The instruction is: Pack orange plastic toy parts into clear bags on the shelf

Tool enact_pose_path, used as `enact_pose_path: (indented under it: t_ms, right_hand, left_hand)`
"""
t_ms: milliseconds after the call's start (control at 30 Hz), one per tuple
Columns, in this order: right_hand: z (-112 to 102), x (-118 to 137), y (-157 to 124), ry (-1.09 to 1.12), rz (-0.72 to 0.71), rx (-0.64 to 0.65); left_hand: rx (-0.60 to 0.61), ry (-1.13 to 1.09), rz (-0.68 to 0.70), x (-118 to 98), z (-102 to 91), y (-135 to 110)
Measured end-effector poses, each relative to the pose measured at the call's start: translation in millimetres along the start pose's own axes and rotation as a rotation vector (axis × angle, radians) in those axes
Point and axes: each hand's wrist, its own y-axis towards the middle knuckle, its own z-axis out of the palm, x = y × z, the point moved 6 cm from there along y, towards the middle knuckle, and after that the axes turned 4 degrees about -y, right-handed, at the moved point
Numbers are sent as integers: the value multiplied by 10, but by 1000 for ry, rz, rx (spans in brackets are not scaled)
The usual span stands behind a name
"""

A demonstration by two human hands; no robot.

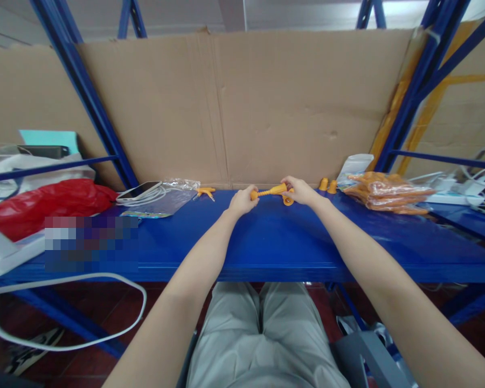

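Both my hands reach to the back of a blue metal shelf. Between them is an orange plastic toy part, a ribbed rod with a flared end. My left hand is closed around its left end. My right hand is closed on its right end, where an orange ring-shaped piece sits just below. A small orange pronged piece lies to the left of my left hand. Two small orange caps stand upright to the right of my right hand.
A clear bag of orange parts lies at the right, with a white pouch behind it. A phone, white cable and clear plastic sleeve lie at the left, beside a red bag. Cardboard backs the shelf; blue uprights flank it.
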Motion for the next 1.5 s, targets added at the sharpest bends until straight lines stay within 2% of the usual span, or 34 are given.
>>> enact_pose_path:
  t_ms: [133, 267, 467, 633, 967, 1233, 1500]
  right_hand:
    - [-6, 5, -3, 76, 21, -16]
    - [17, -50, -17, 344, 156, -33]
    - [47, -75, -85, 563, 383, 15]
    - [47, -52, -148, 743, 405, 107]
    - [144, -55, -201, 672, 583, 225]
    - [146, -40, -198, 780, 496, 235]
    - [164, -9, -210, 709, 490, 270]
  left_hand:
    - [-18, 25, 14, 4, -14, -2]
    - [-25, 14, 23, 10, -26, -1]
    - [-54, 3, 37, -22, -52, -7]
    - [-49, 28, 22, -21, -68, -9]
    - [-29, 56, 54, -65, -53, -21]
    - [-54, 34, 57, -39, -47, -9]
    - [-46, 55, 73, -36, -33, 5]
